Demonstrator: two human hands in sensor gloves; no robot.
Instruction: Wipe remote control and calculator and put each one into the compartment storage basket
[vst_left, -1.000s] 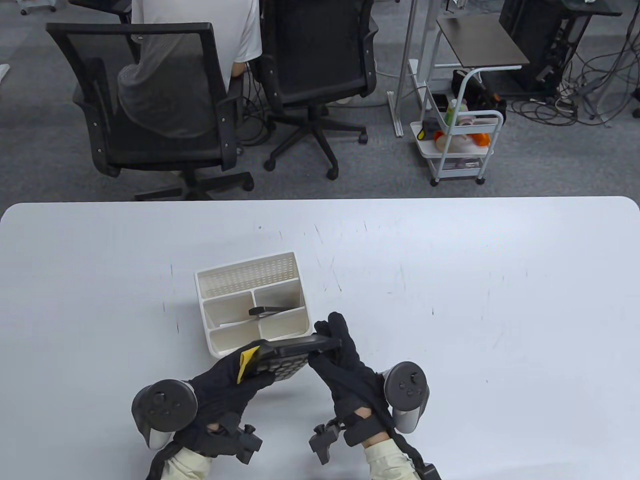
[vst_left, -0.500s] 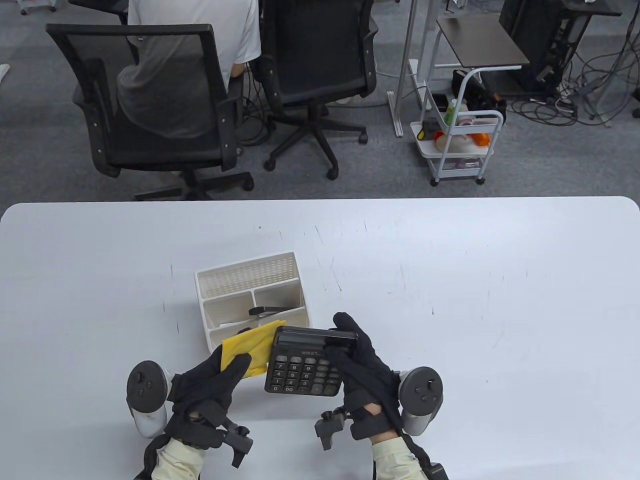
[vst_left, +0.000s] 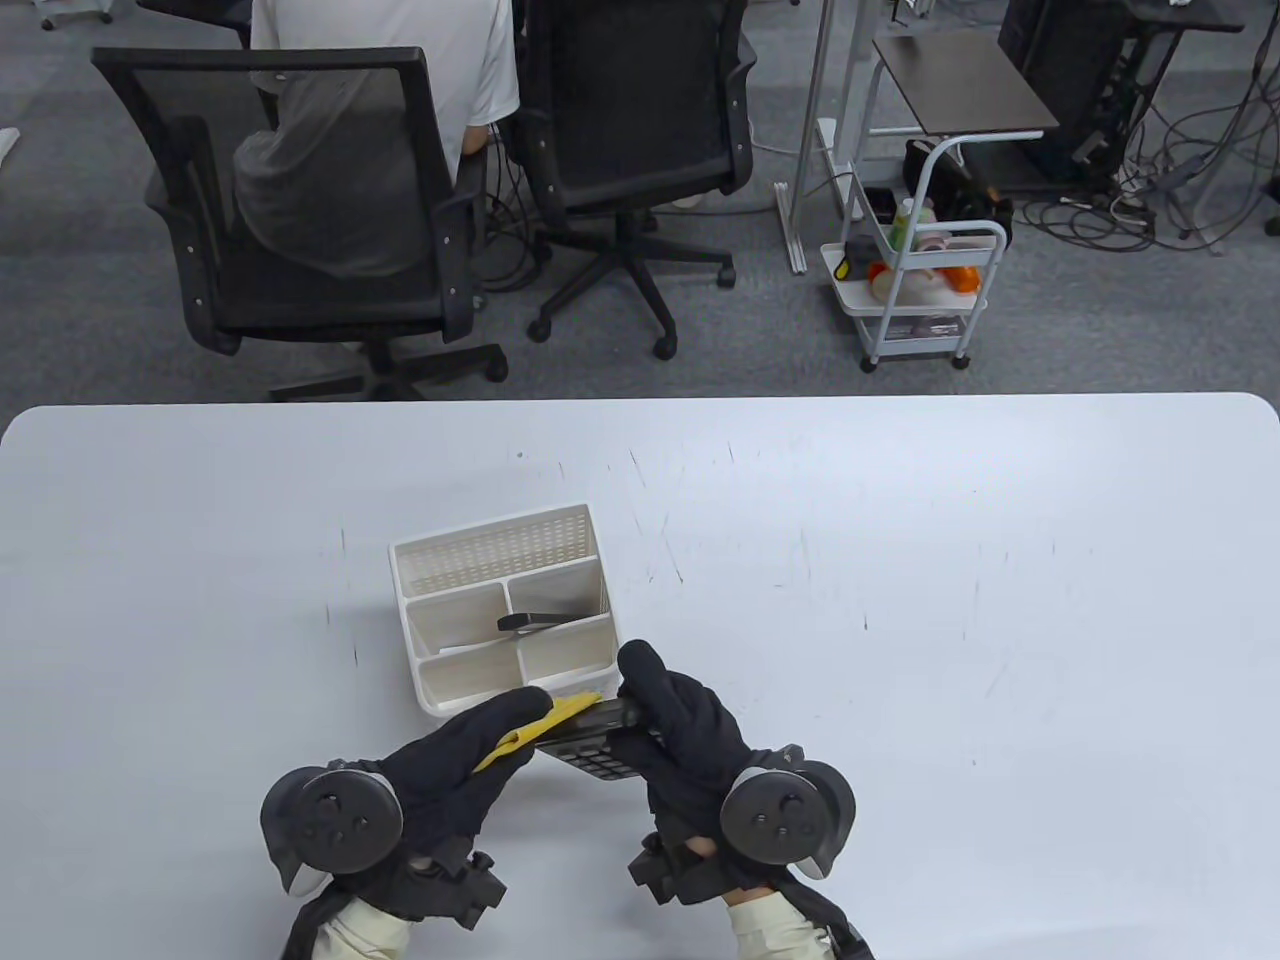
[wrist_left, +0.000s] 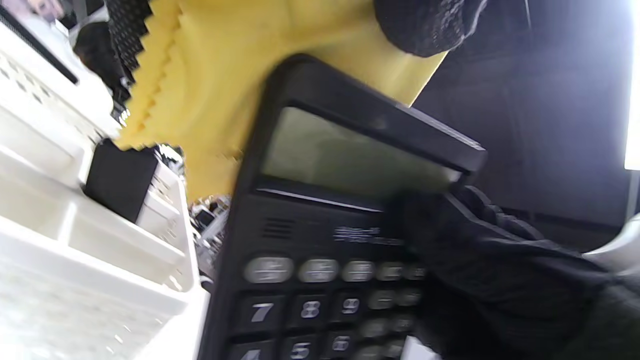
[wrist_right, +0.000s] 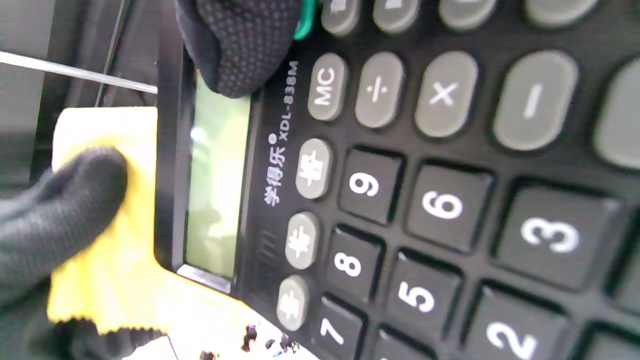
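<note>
My right hand (vst_left: 655, 705) grips the black calculator (vst_left: 598, 745) just in front of the basket, tilted so its keys face me. A right fingertip (wrist_right: 235, 45) lies on the edge of its display. My left hand (vst_left: 505, 725) holds a yellow cloth (vst_left: 565, 712) against the calculator's far top edge. Up close, the cloth (wrist_left: 225, 75) sits behind the calculator (wrist_left: 325, 225) above its display. The white compartment basket (vst_left: 495, 545) stands just beyond, with the black remote control (vst_left: 540, 622) lying in its middle right compartment.
Beyond the table's far edge are two black office chairs (vst_left: 320, 200), a seated person (vst_left: 400, 60) facing away, and a white trolley (vst_left: 925, 290). Bare white tabletop (vst_left: 950, 600) extends to the right and left of the basket.
The calculator went from lying keys-up to tipped up on edge. My left hand brought the cloth over its top edge, and my right hand shifted left round it.
</note>
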